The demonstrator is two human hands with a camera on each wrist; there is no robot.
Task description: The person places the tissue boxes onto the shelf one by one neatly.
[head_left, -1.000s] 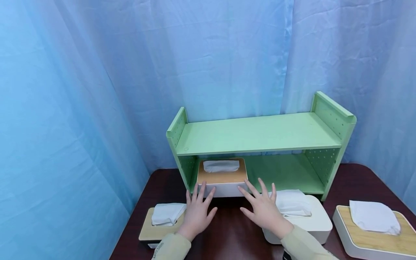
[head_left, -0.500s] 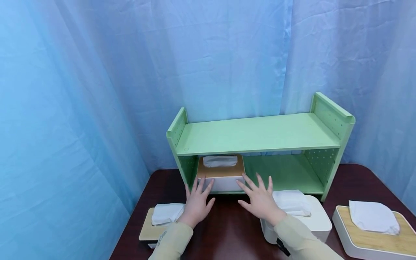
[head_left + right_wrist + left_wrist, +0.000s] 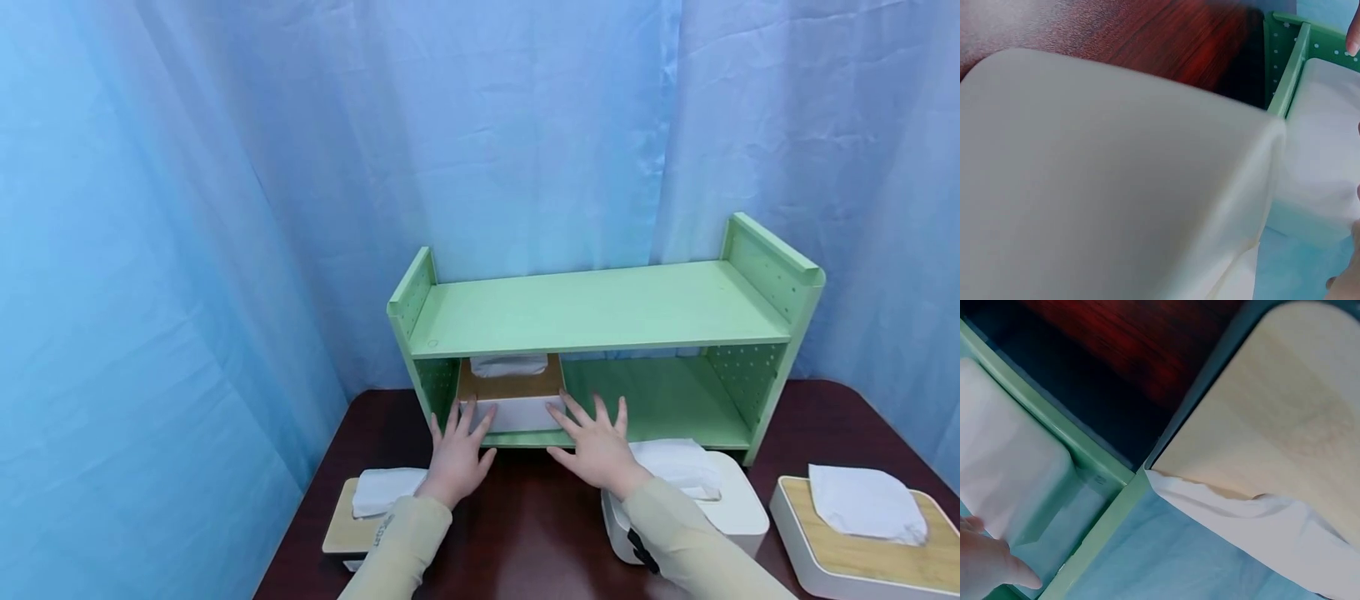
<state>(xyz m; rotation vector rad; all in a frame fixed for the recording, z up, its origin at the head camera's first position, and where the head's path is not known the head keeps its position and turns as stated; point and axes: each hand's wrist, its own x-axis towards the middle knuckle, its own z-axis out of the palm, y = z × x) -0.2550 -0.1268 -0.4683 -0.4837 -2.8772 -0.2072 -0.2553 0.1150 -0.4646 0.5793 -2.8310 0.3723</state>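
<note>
A tissue box (image 3: 517,412) with white sides and a wood-look top sits at the left end of the lower level of a green two-tier rack (image 3: 600,308). A white tissue lies over its slot, partly hidden by the upper board. My left hand (image 3: 456,460) spreads its fingers at the left of the box's front side. At the right of that side, the fingertips of my right hand (image 3: 596,450) press with fingers spread. The left wrist view catches the box's white side (image 3: 1010,444) with fingers (image 3: 985,565) beside it; the right wrist view also shows this white side (image 3: 1322,137).
A tissue box with a pale wood top and dark sides (image 3: 345,525) stands beside my left forearm. Partly behind my right sleeve is a white tissue box (image 3: 738,508). Further right lies a bamboo-topped box (image 3: 817,542). All stand on the dark red table (image 3: 517,533).
Both hands have moved forward, and the tissue box has slid deeper onto the rack's lower level, its top now partly under the upper board.
</note>
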